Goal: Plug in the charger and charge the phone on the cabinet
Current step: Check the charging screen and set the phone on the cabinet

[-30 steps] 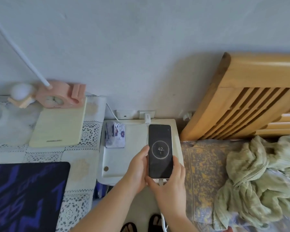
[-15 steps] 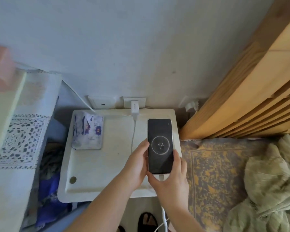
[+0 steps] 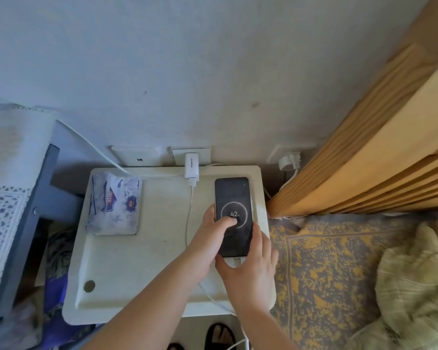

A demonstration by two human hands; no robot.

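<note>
A black phone (image 3: 234, 195) lies at the right side of the white cabinet top (image 3: 142, 269), its screen showing a ring and "42". My left hand (image 3: 208, 238) grips its left edge with the thumb on the screen. My right hand (image 3: 248, 271) holds its lower right corner, beside the cable plug at the bottom end. The white charger (image 3: 191, 167) sits in the wall socket (image 3: 177, 155) behind the cabinet. Its white cable (image 3: 189, 218) runs down across the top and under my left hand.
A tissue pack (image 3: 114, 205) lies at the cabinet's back left. A wooden headboard (image 3: 379, 137) and patterned bed sheet (image 3: 324, 269) with a green blanket (image 3: 415, 284) stand right. A lace-covered table (image 3: 3, 198) is left. Another plug (image 3: 288, 162) sits in a right wall outlet.
The view has moved closer and to the right. The phone has come down flatter onto the cabinet top, and my left thumb has slid onto the screen.
</note>
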